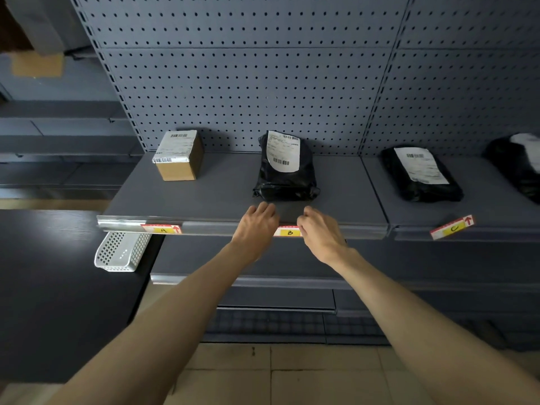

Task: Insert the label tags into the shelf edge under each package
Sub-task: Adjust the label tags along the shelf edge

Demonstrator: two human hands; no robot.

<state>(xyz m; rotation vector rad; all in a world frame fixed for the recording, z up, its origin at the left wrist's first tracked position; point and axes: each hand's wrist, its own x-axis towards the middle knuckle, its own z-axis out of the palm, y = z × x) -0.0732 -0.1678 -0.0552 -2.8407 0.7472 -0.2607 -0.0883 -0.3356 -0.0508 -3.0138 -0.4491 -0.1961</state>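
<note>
Grey shelf [222, 188]: holds the packages in a row, its edge strip [204, 228] facing me.
Tag B [287, 231]: in the strip right under the middle black bag [285, 168], showing between my two hands.
Left hand [257, 226]: on the tag's left end, fingers curled over the shelf lip; I cannot tell whether it pinches the tag.
Right hand [317, 232]: at the tag's right end, fingertips bunched against it, thumb hidden.
Tag A [162, 229]: seated in the strip, far left, under the box [178, 154].
Tag C [451, 227]: to the right, tilted, lying loose on the next shelf's near edge, below another black bag [420, 173].
Basket [121, 251]: white, lower left, below tag A.
</note>
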